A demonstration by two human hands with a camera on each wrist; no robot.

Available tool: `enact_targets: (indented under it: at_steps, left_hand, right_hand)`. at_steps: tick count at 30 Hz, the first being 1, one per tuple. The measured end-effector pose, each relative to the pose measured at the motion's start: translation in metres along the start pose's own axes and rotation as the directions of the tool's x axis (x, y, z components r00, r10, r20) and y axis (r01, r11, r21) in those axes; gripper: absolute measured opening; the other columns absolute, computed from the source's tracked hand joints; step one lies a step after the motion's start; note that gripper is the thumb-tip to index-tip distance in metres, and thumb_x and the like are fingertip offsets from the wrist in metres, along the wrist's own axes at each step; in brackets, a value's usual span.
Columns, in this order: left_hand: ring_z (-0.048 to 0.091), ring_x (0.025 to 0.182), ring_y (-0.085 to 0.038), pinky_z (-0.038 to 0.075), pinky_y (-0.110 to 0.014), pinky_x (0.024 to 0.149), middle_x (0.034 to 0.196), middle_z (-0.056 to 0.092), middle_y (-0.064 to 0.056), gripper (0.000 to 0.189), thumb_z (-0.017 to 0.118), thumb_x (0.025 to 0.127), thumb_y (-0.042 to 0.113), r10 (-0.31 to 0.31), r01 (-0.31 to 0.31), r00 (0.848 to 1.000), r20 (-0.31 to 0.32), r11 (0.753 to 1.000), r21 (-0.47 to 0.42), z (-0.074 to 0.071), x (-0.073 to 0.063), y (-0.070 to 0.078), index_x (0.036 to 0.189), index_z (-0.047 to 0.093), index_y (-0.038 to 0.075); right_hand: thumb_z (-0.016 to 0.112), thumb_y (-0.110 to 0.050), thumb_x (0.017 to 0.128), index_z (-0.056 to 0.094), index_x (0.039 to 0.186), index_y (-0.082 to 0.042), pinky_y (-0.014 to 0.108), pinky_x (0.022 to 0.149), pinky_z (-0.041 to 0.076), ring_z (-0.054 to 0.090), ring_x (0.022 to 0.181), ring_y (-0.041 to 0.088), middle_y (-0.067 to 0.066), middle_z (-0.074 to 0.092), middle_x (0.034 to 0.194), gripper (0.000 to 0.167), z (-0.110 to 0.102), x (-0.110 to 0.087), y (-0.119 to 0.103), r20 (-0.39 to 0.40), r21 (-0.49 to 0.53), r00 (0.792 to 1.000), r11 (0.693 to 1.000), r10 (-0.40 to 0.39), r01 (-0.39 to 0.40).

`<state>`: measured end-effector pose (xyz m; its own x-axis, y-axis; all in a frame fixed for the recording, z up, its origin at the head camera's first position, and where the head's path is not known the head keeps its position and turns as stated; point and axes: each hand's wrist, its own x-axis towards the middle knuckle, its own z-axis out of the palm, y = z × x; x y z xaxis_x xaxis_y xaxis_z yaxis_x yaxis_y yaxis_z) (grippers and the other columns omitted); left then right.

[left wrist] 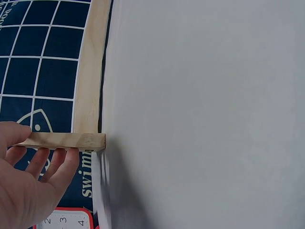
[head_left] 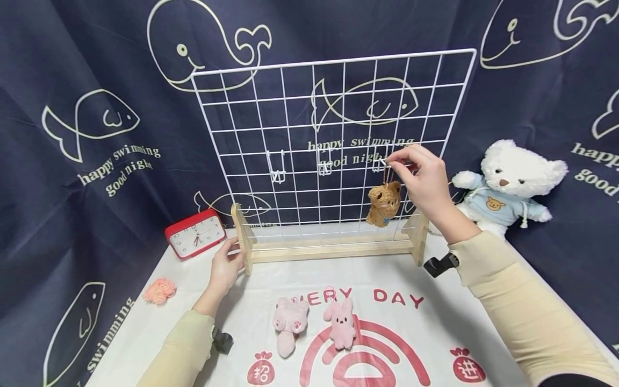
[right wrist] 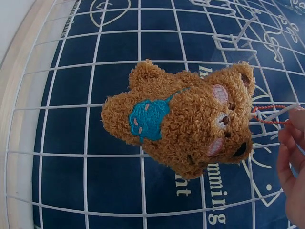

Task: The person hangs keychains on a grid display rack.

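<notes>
My right hand (head_left: 423, 174) pinches the thin reddish cord loop (right wrist: 270, 107) of a brown plush bear charm (head_left: 384, 204) right at a white wire hook (head_left: 379, 166) on the grid rack (head_left: 331, 63). The bear hangs below the fingertips, in front of the grid; the right wrist view shows its pink cheeks and blue bag patch (right wrist: 147, 120). Low on the left, my left hand (head_left: 227, 266) holds the rack's wooden end foot (left wrist: 66, 140), thumb on one side and fingers on the other.
Two more hooks (head_left: 278, 176) sit on the grid to the left. Two pink plush charms (head_left: 342, 322) lie on the white tablecloth in front. A red-framed clock (head_left: 195, 235) and a coral fluffy bundle (head_left: 160, 291) are at left; a white teddy bear (head_left: 512, 185) sits at right.
</notes>
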<state>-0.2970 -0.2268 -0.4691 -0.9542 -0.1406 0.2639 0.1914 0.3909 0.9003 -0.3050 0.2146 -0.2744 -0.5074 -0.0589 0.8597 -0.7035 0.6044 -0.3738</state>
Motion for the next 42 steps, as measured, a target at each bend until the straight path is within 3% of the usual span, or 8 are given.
enact_targets:
  at_steps: [2,13,20,29,35,42]
  left_hand:
    - [0.065,0.107,-0.049,0.064,-0.031,0.07,0.121,0.063,-0.031,0.038,0.064,0.096,0.001,0.009,-0.009,1.0,-0.003,1.0,0.001,0.0,-0.001,0.0,0.134,0.058,-0.003]
    - [0.063,0.115,-0.046,0.064,-0.034,0.079,0.128,0.061,-0.029,0.041,0.063,0.099,0.001,-0.071,0.071,0.997,0.02,0.997,-0.004,-0.001,0.001,0.002,0.139,0.056,0.0]
    - [0.062,0.115,-0.046,0.063,-0.039,0.082,0.129,0.061,-0.029,0.042,0.064,0.099,0.001,-0.071,0.071,0.997,0.025,0.997,-0.005,-0.001,0.001,0.003,0.14,0.055,0.001]
    - [0.062,0.118,-0.044,0.063,-0.036,0.082,0.131,0.06,-0.027,0.043,0.064,0.099,0.002,-0.097,0.096,0.995,0.029,0.995,0.01,-0.001,0.003,0.003,0.141,0.054,0.002]
    - [0.063,0.116,-0.044,0.063,-0.036,0.081,0.13,0.061,-0.028,0.044,0.064,0.098,0.001,-0.083,0.083,0.996,0.031,0.997,0.0,-0.001,0.004,0.004,0.141,0.054,0.001]
    - [0.063,0.116,-0.045,0.063,-0.036,0.082,0.13,0.061,-0.029,0.043,0.063,0.099,0.001,-0.072,0.072,0.997,0.037,0.997,0.006,-0.001,0.002,0.003,0.141,0.054,0.0]
  right_hand:
    - [0.07,0.005,0.093,0.074,0.095,0.002,0.01,0.068,0.046,0.054,0.079,-0.002,0.009,0.068,0.089,0.006,0.001,0.0,0.001,0.007,-0.004,1.0,1.0,0.007,-0.007]
    - [0.069,0.001,0.096,0.076,0.097,-0.001,0.013,0.064,0.043,0.054,0.078,0.004,0.01,0.067,0.088,0.007,0.008,0.004,0.005,0.024,-0.023,0.999,0.999,0.028,-0.027]
    - [0.07,0.001,0.095,0.076,0.096,0.0,0.015,0.062,0.041,0.053,0.078,0.006,0.011,0.067,0.087,0.006,0.013,0.005,0.011,-0.002,-0.037,1.0,0.999,0.012,-0.012]
    - [0.07,0.001,0.094,0.076,0.096,0.0,0.014,0.063,0.039,0.053,0.076,0.012,0.011,0.063,0.087,0.006,0.017,0.007,0.014,-0.017,-0.109,1.0,0.994,-0.015,0.013]
    - [0.07,0.003,0.094,0.076,0.096,0.001,0.015,0.064,0.038,0.051,0.074,0.013,0.012,0.062,0.087,0.006,0.017,0.007,0.015,-0.016,-0.119,0.999,0.993,-0.03,0.028]
    - [0.067,0.001,0.097,0.073,0.103,0.0,0.013,0.066,0.04,0.06,0.083,0.017,0.013,0.064,0.095,0.008,0.015,0.0,0.014,0.007,-0.118,1.0,0.993,-0.014,0.015]
